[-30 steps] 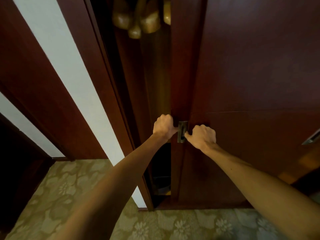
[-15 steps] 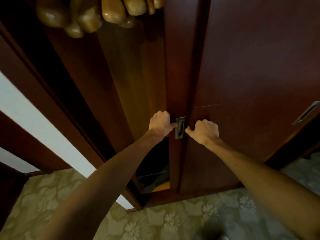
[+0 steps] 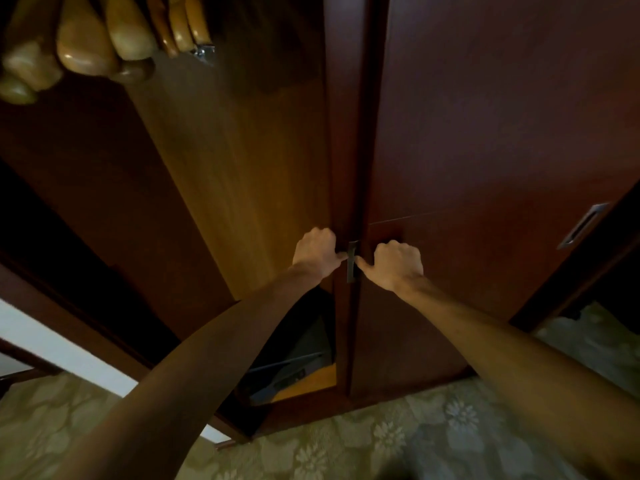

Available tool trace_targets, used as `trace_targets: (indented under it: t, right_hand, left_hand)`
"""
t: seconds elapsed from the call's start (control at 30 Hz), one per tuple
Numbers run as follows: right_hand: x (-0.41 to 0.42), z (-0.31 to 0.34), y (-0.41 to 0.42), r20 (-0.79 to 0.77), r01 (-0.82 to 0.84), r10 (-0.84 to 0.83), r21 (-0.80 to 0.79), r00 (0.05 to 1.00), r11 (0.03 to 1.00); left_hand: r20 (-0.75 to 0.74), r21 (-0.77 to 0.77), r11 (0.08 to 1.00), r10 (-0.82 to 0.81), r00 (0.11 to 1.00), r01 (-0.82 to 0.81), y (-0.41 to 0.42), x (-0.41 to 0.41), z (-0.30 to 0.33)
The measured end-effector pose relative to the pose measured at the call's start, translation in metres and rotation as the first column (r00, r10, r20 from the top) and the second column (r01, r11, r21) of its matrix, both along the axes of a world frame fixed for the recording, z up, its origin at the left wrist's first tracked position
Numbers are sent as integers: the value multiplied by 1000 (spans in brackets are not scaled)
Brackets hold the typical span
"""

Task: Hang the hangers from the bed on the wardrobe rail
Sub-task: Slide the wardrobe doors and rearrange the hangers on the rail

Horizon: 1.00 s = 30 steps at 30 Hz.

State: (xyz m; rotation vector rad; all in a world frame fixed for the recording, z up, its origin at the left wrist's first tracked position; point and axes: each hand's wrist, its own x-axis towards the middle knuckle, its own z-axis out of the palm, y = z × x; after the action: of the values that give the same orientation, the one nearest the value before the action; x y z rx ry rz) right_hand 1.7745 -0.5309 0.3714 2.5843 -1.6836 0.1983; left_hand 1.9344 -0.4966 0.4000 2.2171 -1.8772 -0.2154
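Note:
Several wooden hangers (image 3: 86, 46) hang in the open wardrobe at the top left; the rail itself is out of sight. My left hand (image 3: 317, 252) grips the left edge of the dark red sliding door (image 3: 485, 133), fingers curled round it. My right hand (image 3: 398, 265) is a fist against the door face. Its thumb tip touches the recessed metal handle (image 3: 351, 261) between the two hands. Neither hand holds a hanger, and no bed is in view.
The wardrobe opening (image 3: 242, 185) shows a lit wooden back panel and dark items (image 3: 294, 358) on its floor. A second recessed handle (image 3: 581, 225) sits on the right door. Patterned carpet (image 3: 415, 438) lies below, and a white wall strip (image 3: 52, 348) at the left.
The wardrobe opening has widened as the door slid right under both hands. More of the hangers and the interior show now, and the white wall has dropped to the lower left.

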Motion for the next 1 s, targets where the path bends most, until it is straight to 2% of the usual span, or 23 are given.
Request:
trace_targets:
  t: [0.23,0.6,0.8,1.0]
  right_hand:
    - [-37,-8,-23,15,7,-8,24,1000,1000]
    - [-86,-10,-50,18,-46,46,-6,999,999]
    - [-86,-12,-47,27,-70,71,-18,997,997]
    - [-87,-2,-43,34,-53,52,37,998,998]
  left_hand:
    - [-39,2,998,-68,997,68,-29,-49,-4]
    - [53,51,981,-188,981,186,-64,-104,-1]
    - [68,60,984,-173,983,169,-69,-109,-2]
    - [48,77,985,-159,986,155,-62,-111,5]
